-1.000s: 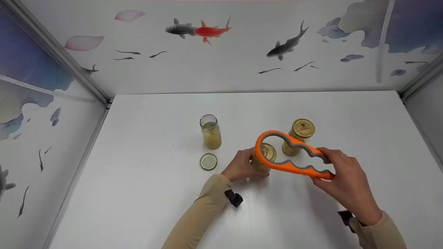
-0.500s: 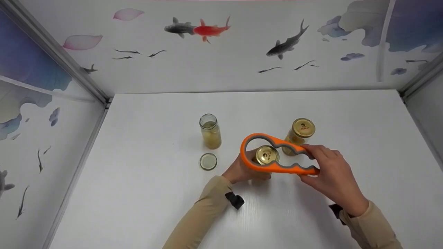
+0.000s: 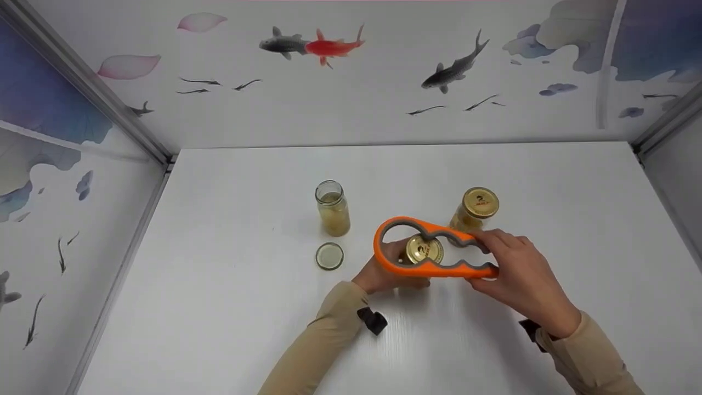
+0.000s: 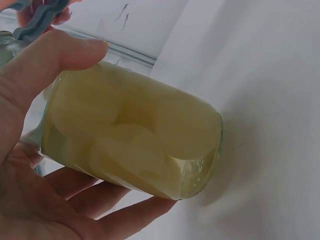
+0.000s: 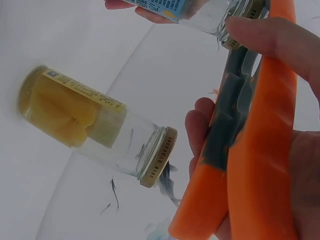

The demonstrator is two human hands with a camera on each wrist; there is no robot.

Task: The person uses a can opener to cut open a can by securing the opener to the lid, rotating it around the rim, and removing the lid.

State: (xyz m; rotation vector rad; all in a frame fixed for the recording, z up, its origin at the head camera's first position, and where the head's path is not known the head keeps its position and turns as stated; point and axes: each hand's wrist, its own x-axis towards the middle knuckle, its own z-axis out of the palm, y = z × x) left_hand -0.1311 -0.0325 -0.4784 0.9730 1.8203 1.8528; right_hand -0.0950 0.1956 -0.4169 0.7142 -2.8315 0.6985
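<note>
My left hand (image 3: 381, 272) grips a glass jar with a gold lid (image 3: 425, 250). In the left wrist view, thumb and fingers wrap round the jar (image 4: 130, 135), and pale chunks in yellowish liquid show through the glass. The right hand (image 3: 524, 280) holds the handle ends of an orange jar opener (image 3: 425, 269) with a grey wavy inner lining. From above, the opener's loop surrounds the gold lid, which lies near the ridges between its two arms. Seen from the right wrist, the thumb lies along one orange handle (image 5: 265, 150) and fingertips show behind the other.
A second lidded jar (image 3: 480, 204) stands behind the right hand; its fruit (image 5: 62, 110) shows in the right wrist view. Left of the hands stands a lidless jar (image 3: 335, 218), with a loose lid (image 3: 329, 256) in front of it. Printed walls enclose the white table (image 3: 219, 307).
The right hand has moved left with the jar opener, bringing its loop from partly over the lid to around it. The left hand and its jar have stayed nearly in place.
</note>
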